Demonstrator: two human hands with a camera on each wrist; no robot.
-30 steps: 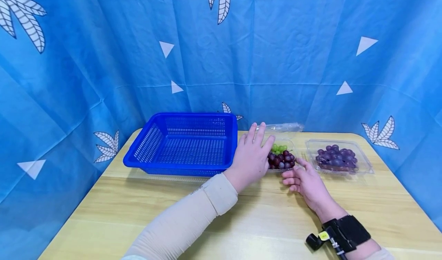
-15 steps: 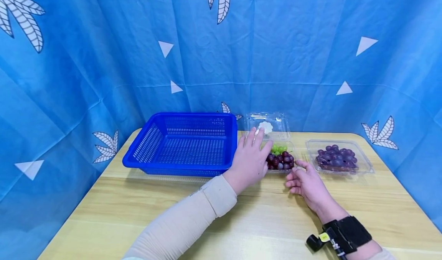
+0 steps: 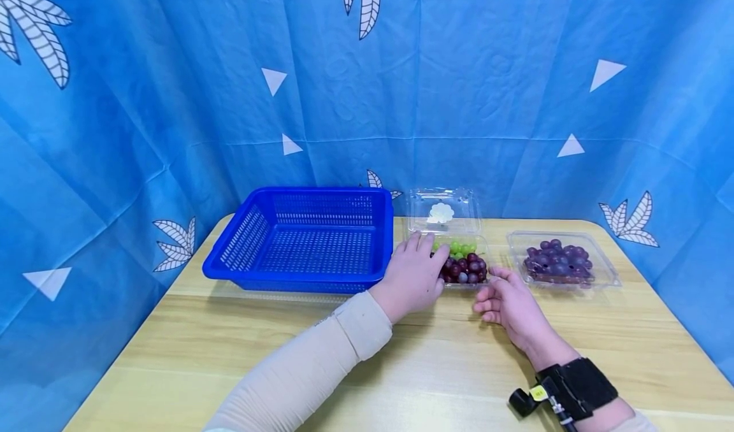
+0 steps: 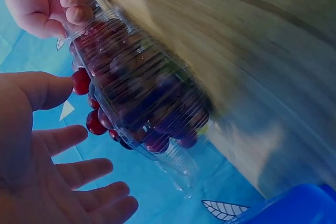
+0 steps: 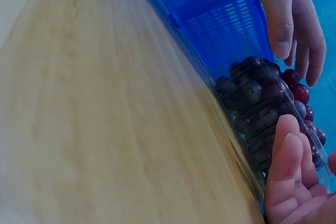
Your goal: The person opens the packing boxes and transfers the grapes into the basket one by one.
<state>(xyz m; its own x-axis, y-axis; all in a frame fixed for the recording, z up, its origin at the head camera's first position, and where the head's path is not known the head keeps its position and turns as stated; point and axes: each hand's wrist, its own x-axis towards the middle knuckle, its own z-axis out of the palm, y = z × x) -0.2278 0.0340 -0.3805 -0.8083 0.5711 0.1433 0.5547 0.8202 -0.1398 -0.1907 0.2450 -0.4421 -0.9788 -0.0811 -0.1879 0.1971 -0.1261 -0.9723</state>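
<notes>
between blue basket (image 3: 298,284) and lidded box (image 3: 600,263), left hand (image 3: 411,277) spreads over grapes (image 3: 467,267), right hand (image 3: 511,308) pinching their tray (image 4: 139,90).

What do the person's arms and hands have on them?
The left hand and right hand wear no gloves. A long cream sleeve covers the left forearm, with a wide cuff. The right wrist has a broad black strap, with a little black cylinder and yellow label beside it. Further up, a pale sleeve edge shows.
</notes>
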